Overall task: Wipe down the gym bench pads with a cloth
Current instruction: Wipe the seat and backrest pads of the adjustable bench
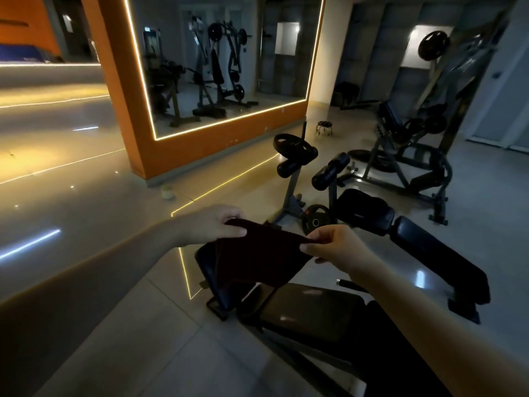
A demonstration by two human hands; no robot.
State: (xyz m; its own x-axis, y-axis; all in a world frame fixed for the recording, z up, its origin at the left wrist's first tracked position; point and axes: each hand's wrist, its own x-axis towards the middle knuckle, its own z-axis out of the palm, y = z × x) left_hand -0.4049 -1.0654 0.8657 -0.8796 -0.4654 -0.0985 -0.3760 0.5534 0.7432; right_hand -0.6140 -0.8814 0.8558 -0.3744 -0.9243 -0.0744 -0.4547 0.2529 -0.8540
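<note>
Above dark bench pads [312,310], left hand [210,224] and right hand [335,245] each pinch the cloth [257,259] by its top corners.

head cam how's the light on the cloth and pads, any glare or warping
Head view: dim overall; the dark cloth held between the left hand and right hand nearly merges with the black bench pads; LED strips glare off the glossy floor; wide-angle bending tilts the mirror frame.

Dim gym, glossy tile floor [86,196], LED-edged mirror [223,67]
</note>
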